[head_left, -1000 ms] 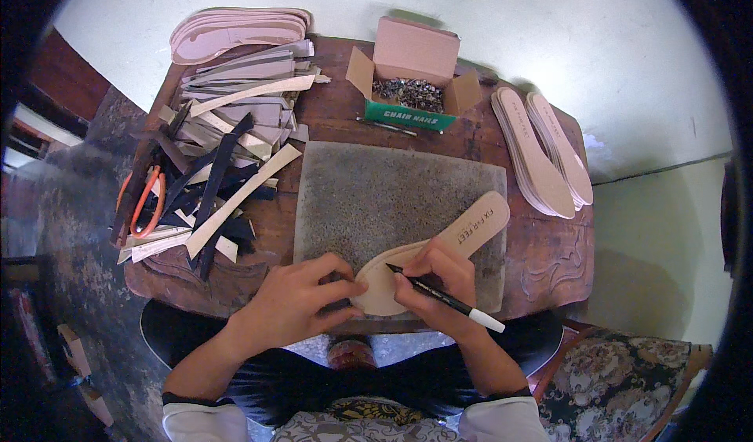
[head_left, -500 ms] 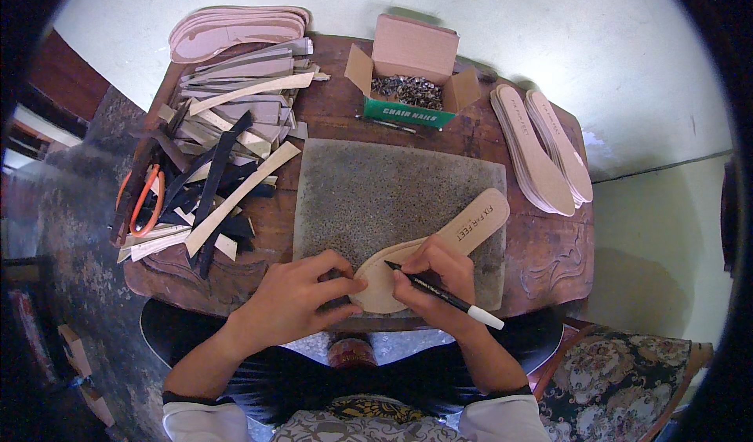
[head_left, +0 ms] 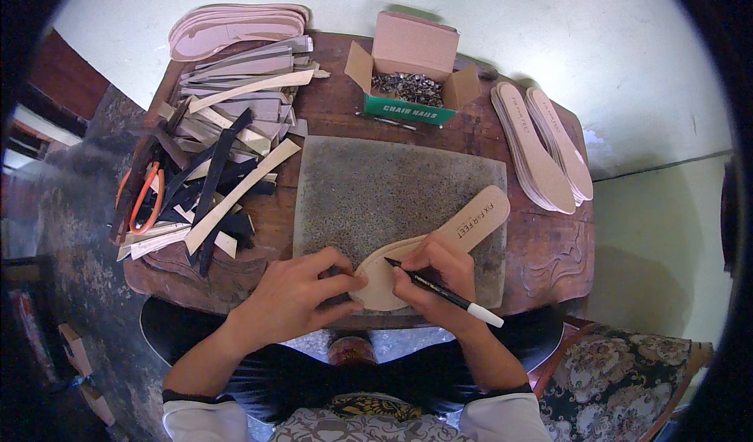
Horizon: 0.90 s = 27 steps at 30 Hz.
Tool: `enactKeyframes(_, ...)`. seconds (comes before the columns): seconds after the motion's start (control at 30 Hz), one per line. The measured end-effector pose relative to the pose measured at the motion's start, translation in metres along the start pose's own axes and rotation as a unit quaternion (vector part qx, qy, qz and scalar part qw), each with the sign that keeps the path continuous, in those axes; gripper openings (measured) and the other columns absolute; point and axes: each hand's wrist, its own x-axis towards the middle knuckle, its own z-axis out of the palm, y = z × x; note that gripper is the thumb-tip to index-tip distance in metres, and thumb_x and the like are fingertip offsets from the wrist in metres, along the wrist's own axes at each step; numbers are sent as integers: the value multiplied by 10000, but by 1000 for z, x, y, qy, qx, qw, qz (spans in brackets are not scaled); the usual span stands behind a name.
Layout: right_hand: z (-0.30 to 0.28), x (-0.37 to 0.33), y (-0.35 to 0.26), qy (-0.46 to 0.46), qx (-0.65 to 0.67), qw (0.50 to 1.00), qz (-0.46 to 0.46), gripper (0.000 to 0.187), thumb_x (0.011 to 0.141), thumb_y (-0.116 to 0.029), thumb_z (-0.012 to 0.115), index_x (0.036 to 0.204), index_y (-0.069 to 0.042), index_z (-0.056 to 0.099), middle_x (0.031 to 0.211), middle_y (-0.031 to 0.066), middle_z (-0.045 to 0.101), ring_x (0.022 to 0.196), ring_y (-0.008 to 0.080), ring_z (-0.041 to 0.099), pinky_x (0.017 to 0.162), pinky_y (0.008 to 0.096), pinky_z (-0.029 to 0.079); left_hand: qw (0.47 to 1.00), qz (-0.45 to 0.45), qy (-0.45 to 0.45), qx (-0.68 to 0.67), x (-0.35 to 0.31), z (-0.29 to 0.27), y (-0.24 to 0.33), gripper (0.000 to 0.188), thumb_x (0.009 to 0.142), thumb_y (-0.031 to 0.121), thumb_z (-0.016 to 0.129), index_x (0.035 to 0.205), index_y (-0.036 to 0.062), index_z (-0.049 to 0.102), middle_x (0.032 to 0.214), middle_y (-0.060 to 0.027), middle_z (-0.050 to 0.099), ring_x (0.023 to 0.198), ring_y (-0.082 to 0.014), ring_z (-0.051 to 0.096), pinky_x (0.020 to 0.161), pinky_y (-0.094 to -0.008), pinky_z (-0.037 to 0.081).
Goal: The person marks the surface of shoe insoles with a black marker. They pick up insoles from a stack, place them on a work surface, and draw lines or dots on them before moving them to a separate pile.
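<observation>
A tan shoe insole (head_left: 463, 226) lies slanted on a grey stone slab (head_left: 376, 191) on the wooden table (head_left: 549, 254). My left hand (head_left: 294, 297) presses flat on the insole's wide near end. My right hand (head_left: 439, 273) grips a black pen (head_left: 443, 293) with a white cap end, its tip touching the insole near its edge. Part of the insole is hidden under both hands.
A stack of insoles (head_left: 541, 148) lies at the right. An open cardboard box of small nails (head_left: 408, 89) stands at the back. Leather strips (head_left: 227, 152) and orange-handled pliers (head_left: 145, 199) crowd the left. More pink insoles (head_left: 235, 30) are stacked far left. A patterned cushion (head_left: 620, 379) sits lower right.
The pen and my right hand have shifted slightly along the insole's edge; my left hand stays pressed on it.
</observation>
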Motion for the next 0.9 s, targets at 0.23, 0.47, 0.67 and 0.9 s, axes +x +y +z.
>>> enactKeyframes(0.23,-1,1,1,-2,-6,1000,-20,198,697,-42,797,778,-24,616,745,101,605,644,229,633,570,329,501,1000,1,4,-3,0,1,0,350,732,231,845,1059,179,733,991,-14,618,789,-207,667,639,-342,560)
enactKeyframes(0.47,0,0,3,-3,-5,1000,-27,200,713,-56,802,791,-25,621,746,106,591,630,249,629,560,343,501,1000,0,2,3,1,1,1,349,733,234,845,1058,173,735,988,-13,620,769,-208,664,634,-340,557)
enactKeyframes(0.67,0,1,0,-2,-6,1000,-8,193,682,-20,785,752,-24,605,746,99,635,654,205,641,590,305,503,1000,-2,3,2,0,0,1,345,733,233,847,1054,171,738,988,-14,623,770,-204,665,629,-338,558)
enactKeyframes(0.9,-2,-2,4,-5,19,1000,5,189,716,-15,780,774,-27,601,769,94,642,685,187,646,597,310,502,1000,-3,-2,5,1,-1,2,342,736,230,846,1054,163,739,984,-22,625,777,-208,671,638,-339,564)
